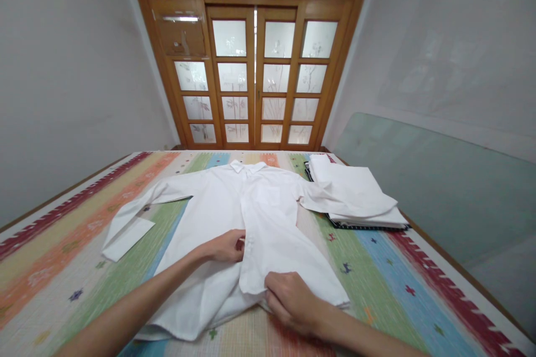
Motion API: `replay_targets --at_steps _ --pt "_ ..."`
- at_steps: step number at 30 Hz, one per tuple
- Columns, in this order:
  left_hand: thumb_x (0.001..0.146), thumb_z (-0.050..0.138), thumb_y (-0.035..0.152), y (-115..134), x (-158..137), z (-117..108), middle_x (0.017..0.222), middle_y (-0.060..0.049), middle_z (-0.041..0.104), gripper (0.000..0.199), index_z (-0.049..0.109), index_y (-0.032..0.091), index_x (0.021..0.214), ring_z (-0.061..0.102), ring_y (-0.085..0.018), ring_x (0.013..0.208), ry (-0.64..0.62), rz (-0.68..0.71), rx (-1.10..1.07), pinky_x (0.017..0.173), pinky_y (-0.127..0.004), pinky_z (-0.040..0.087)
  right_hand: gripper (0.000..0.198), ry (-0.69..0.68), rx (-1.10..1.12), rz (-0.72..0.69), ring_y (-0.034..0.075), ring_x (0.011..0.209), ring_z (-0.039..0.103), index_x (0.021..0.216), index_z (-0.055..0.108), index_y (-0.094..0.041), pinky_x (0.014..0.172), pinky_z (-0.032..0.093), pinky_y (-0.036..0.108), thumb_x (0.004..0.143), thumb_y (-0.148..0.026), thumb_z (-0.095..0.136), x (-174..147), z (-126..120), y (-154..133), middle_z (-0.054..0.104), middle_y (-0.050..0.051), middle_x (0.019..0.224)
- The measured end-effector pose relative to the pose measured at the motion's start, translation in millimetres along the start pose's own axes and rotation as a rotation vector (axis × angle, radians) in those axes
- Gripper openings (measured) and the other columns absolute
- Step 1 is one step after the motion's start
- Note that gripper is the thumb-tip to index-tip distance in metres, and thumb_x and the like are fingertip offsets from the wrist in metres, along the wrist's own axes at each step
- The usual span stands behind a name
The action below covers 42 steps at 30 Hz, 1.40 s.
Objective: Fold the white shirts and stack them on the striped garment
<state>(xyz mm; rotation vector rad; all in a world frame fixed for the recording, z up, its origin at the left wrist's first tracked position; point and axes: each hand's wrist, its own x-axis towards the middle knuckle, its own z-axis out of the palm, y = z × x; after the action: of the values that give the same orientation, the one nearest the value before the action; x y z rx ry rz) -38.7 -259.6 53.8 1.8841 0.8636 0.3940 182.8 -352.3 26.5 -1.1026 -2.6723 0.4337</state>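
Observation:
A white long-sleeved shirt (272,217) lies spread front side up, its collar pointing away from me and its sleeves out to both sides. My left hand (229,246) is closed at the front opening, fingers curled at the edge of the button strip. Lower and to the right, my right hand (288,298) pinches the shirt's bottom hem near the front edge. Between the hands the front panel is slightly lifted, with folds running across the lower left part. The fingertips of both hands are partly hidden by cloth.
A striped, patterned cloth (389,284) covers the surface beneath. At the right, a stack of folded white clothes (355,184) has a dark dotted piece at its bottom, and the shirt's right-hand sleeve rests on it. Wooden glass-paned doors (255,78) stand beyond, walls on both sides.

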Motion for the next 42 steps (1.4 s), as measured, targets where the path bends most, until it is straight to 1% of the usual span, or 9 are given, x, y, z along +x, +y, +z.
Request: replay_targets --at_steps 5,11,16,21,25,29,33,37,42 --pt "0.066 0.064 0.025 1 -31 0 0.076 0.001 0.059 0.021 0.058 0.016 0.084 0.051 -0.012 0.063 0.108 -0.129 0.261 0.059 -0.023 0.041 0.02 0.19 0.271 0.083 0.013 0.057 0.04 0.068 0.039 -0.022 0.057 0.026 0.026 0.087 -0.024 0.035 -10 5 13 0.047 -0.002 0.061" --pt "0.083 0.052 0.056 25 -51 31 0.069 0.0 0.061 0.04 0.054 0.017 0.091 0.054 -0.012 0.047 -0.285 -0.326 -0.197 0.049 -0.024 0.041 0.025 0.246 0.346 -0.005 0.012 0.056 0.038 0.069 0.036 -0.022 0.057 0.027 0.025 0.092 -0.031 0.031 -16 -3 15 0.042 -0.003 0.061" --pt "0.08 0.058 0.038 37 -50 46 0.068 -0.002 0.064 0.022 0.06 0.017 0.084 0.059 -0.013 0.054 -0.355 -0.189 -0.22 0.052 -0.023 0.045 0.022 0.067 0.207 -0.251 0.012 0.058 0.04 0.068 0.045 -0.021 0.058 0.029 0.026 0.087 -0.03 0.042 -17 -13 7 0.048 -0.002 0.063" --pt "0.077 0.05 0.034 26 -54 16 0.066 -0.001 0.063 0.019 0.056 0.017 0.081 0.057 -0.012 0.047 -0.032 -0.344 -0.091 0.041 -0.021 0.042 0.008 0.043 0.046 -0.067 0.017 0.073 0.052 0.08 0.055 -0.02 0.067 0.038 0.028 0.073 -0.022 0.052 -31 -37 20 0.058 0.003 0.079" --pt "0.084 0.042 0.046 8 -59 1 0.068 0.0 0.061 0.029 0.049 0.018 0.089 0.058 -0.013 0.048 0.318 -0.393 -0.016 0.039 -0.022 0.042 0.049 0.042 -0.095 0.203 0.025 0.096 0.055 0.106 0.057 -0.017 0.083 0.044 0.037 0.058 -0.013 0.051 -56 -56 49 0.06 0.012 0.105" --pt "0.081 0.052 0.054 0 -58 16 0.073 0.002 0.063 0.05 0.041 0.02 0.116 0.059 -0.013 0.046 0.279 -0.392 -0.112 0.04 -0.022 0.042 0.075 -0.004 -0.059 0.253 0.029 0.11 0.055 0.127 0.054 -0.016 0.095 0.044 0.04 0.051 -0.011 0.053 -84 -59 68 0.059 0.015 0.118" --pt "0.073 0.063 0.031 6 -58 35 0.075 0.005 0.062 0.069 0.034 0.022 0.135 0.061 -0.013 0.05 0.133 -0.306 -0.157 0.046 -0.021 0.042 0.071 0.041 0.016 0.294 0.026 0.119 0.053 0.133 0.051 -0.019 0.102 0.042 0.038 0.062 -0.014 0.055 -100 -53 72 0.057 0.013 0.125" --pt "0.065 0.059 0.013 11 -59 41 0.058 0.007 0.056 0.052 0.057 0.016 0.116 0.06 -0.012 0.054 0.011 -0.286 -0.166 0.051 -0.02 0.038 0.05 0.104 0.08 0.411 0.025 0.12 0.053 0.13 0.053 -0.018 0.104 0.04 0.04 0.082 -0.028 0.052 -105 -43 73 0.057 0.014 0.126" --pt "0.063 0.054 0.015 3 -61 42 0.055 0.004 0.058 0.04 0.064 0.012 0.101 0.059 -0.013 0.055 0.121 -0.3 -0.3 0.055 -0.022 0.041 0.053 0.165 0.136 0.367 0.023 0.115 0.055 0.129 0.053 -0.02 0.102 0.042 0.038 0.077 -0.013 0.047 -104 -33 69 0.057 0.012 0.124"
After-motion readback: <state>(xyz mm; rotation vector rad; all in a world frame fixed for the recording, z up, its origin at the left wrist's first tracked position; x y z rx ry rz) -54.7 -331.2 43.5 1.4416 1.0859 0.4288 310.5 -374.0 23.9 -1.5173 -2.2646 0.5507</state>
